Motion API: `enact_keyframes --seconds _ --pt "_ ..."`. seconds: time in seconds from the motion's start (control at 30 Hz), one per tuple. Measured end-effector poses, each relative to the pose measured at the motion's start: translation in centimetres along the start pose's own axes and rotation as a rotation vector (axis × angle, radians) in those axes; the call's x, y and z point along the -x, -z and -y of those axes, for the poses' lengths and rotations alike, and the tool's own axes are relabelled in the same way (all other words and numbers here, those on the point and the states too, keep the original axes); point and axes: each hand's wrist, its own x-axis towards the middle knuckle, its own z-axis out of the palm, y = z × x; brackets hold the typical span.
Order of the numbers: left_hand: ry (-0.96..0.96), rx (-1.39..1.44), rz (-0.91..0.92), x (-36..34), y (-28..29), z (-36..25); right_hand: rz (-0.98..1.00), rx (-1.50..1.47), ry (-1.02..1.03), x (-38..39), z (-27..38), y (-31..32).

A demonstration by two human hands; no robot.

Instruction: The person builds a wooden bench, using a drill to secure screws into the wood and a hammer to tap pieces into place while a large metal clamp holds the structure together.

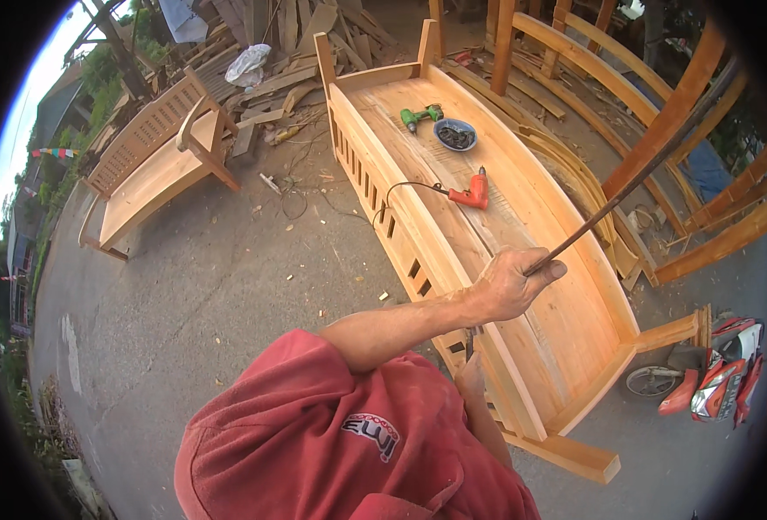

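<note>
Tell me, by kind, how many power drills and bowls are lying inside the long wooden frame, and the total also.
Power drills: 2, a green drill and a red drill
Bowls: 1, a blue bowl
Total: 3

Mostly bare wood, w/ bits of plastic & cloth.
Wooden frame [584, 357]: pale, matt, largely smooth, some rough streaks on inner bds. Red drill [472, 191] & green drill [421, 118]: plastic-looking housings. Shirt [314, 433]: soft matt cloth. Dark rod [610, 206]: dull; metal or wood, can't tell. Bench [154, 191]: smooth lt. wood. Motorbike [719, 390]: glossy panels. Pavement [227, 286]: rough, matt.
</note>
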Motion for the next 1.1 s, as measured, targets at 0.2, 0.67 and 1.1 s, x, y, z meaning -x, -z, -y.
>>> enact_keyframes --seconds 0.2,0.67,1.1 --pt "-0.014 0.016 -0.046 -0.4 0.3 0.3 -0.029 -0.048 0.001 0.1 -1.0 1.1" --pt "0.348 -0.282 0.311 10.2 11.0 9.5 -0.381 -1.650 -0.540 -17.9 -19.2 7.3" --pt "0.600 -0.514 0.232 9.4 18.8 23.5 -0.251 -1.358 -0.452 -12.9 -9.7 5.9"
